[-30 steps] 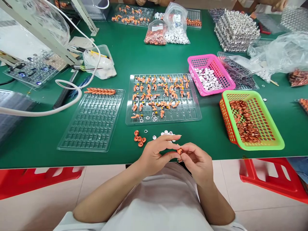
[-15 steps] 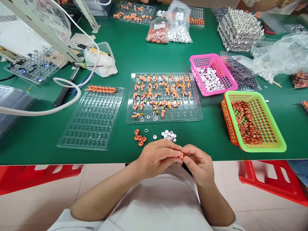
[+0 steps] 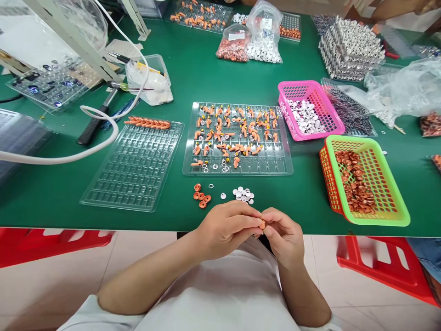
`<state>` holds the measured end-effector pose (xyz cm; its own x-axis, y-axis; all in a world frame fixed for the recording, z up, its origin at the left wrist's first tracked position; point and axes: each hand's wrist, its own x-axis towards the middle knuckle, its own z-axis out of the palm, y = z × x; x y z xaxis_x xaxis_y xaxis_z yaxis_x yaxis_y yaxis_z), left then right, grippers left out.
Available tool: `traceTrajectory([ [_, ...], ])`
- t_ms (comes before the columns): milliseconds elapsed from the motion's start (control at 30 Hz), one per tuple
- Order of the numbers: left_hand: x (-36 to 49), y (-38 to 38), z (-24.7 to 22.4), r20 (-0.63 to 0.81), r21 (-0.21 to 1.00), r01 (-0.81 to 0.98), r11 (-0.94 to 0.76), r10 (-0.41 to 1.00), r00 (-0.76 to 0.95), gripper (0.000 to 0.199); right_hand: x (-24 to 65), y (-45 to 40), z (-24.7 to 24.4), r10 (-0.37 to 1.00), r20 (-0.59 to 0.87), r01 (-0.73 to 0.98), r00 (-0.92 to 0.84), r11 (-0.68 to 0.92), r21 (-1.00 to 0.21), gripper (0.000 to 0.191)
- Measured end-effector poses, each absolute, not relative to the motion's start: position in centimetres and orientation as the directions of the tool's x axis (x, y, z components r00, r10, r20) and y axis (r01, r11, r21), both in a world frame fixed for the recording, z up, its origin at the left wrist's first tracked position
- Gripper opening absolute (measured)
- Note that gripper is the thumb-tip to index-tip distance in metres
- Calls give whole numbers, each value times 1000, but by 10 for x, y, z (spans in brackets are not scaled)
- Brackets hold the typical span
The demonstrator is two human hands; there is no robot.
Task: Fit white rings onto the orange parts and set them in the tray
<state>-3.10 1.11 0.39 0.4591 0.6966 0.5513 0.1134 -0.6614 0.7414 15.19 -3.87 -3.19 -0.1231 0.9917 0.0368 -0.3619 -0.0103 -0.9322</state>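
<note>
Left hand and right hand pinch a small orange part, white discs at 11 o'clock; step seemingly fine handling, next needing steady pressure.

The piece is orange, the table green, the discs white, one basket pink, another basket lime.

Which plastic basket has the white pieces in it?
The pink basket, farther from the right hand; the lime-green basket, nearer it, holds copper-coloured discs.
</note>
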Motion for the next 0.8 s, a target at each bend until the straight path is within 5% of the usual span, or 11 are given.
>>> traceTrajectory([
  [800, -32, 9, 5, 564, 721, 123, -682, 681, 468, 11, 152, -40, -40, 992, 48, -382, -117, -1, -924, 16],
])
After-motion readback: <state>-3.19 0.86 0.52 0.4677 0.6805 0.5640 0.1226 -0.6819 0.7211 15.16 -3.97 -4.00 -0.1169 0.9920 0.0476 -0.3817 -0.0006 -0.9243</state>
